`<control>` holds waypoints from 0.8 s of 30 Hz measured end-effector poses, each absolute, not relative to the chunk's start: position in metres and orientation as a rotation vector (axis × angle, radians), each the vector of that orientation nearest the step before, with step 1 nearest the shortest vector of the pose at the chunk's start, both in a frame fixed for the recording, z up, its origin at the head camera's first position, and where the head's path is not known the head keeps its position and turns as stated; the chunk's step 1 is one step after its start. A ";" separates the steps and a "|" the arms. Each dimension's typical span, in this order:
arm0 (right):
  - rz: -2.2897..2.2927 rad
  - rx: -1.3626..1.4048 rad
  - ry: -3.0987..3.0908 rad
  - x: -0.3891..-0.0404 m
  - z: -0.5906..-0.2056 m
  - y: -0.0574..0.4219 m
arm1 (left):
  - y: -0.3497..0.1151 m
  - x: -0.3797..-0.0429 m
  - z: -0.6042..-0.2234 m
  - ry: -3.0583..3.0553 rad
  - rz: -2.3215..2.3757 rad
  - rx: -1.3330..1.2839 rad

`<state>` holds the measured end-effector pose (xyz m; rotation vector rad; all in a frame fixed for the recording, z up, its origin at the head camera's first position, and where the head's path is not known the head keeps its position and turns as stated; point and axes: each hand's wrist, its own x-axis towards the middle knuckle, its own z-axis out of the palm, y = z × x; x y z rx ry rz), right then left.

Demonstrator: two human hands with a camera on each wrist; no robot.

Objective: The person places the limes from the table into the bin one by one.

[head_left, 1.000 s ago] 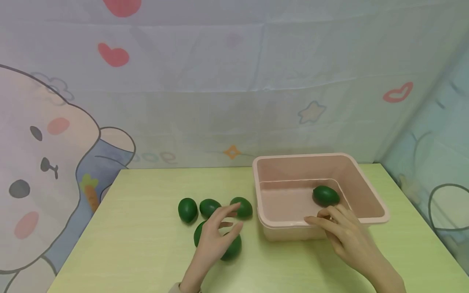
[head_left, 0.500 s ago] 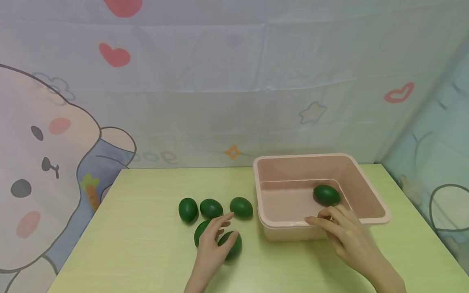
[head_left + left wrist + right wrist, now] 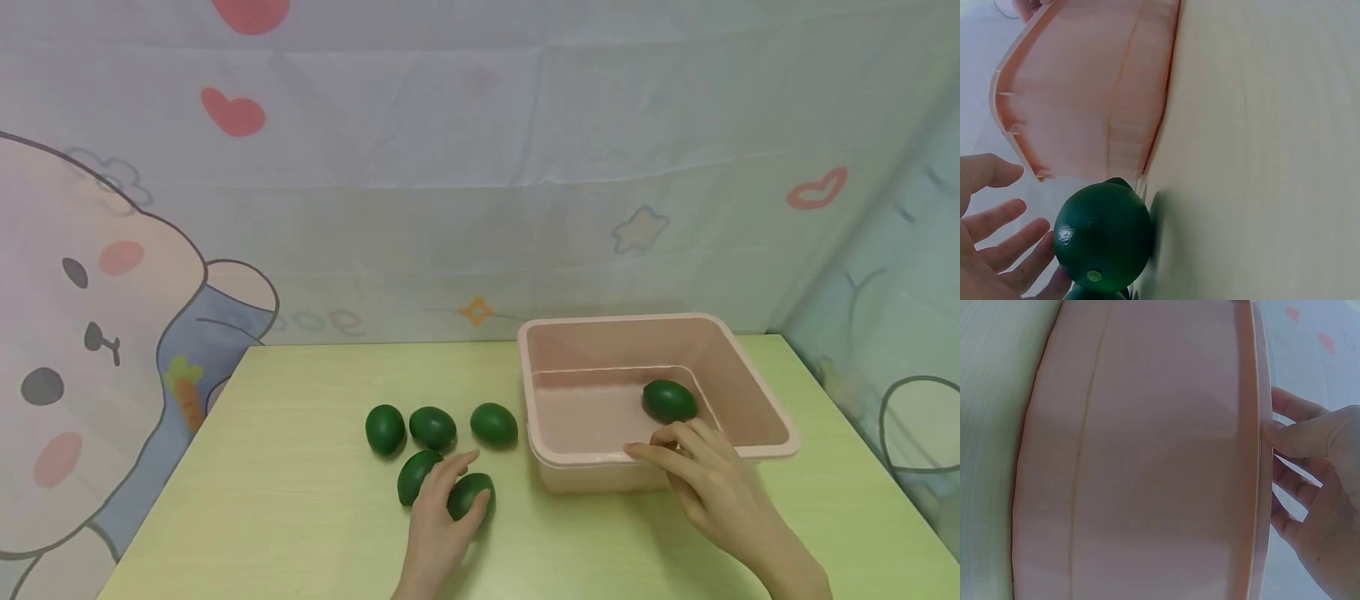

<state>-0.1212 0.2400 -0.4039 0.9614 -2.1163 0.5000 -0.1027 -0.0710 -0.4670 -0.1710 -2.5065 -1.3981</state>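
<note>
My left hand (image 3: 442, 521) is low over the nearest dark green oval fruit (image 3: 471, 497), thumb on its right side and spread fingers reaching over its left. In the left wrist view this glossy fruit (image 3: 1104, 237) shows a pale green stem spot, with my relaxed fingers (image 3: 1022, 256) right beside it. Another green fruit (image 3: 417, 477) lies just left of that hand. At the pink plastic basin (image 3: 600, 475), my right hand (image 3: 705, 479) pinches the front rim; the right wrist view has the thumb (image 3: 1300, 439) on the rim and the other fingers behind it.
Three more green fruits lie farther back: one at left (image 3: 385, 430), a middle one (image 3: 432, 428) and a right one (image 3: 494, 425) near the basin. A single green fruit (image 3: 670, 401) rests inside the basin. A patterned cloth (image 3: 420, 208) hangs behind the table (image 3: 285, 500).
My left hand has come down and nearer to me, from above the fruits to around the nearest one. The right hand stays on the basin rim.
</note>
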 end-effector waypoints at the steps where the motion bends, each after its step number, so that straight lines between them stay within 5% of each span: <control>1: 0.499 0.961 -2.117 -0.121 -0.404 0.240 | -0.071 -0.102 -0.467 -2.508 -1.395 -0.159; 24: 0.494 0.958 -2.146 -0.120 -0.403 0.241 | -0.066 -0.093 -0.471 -2.628 -1.212 0.109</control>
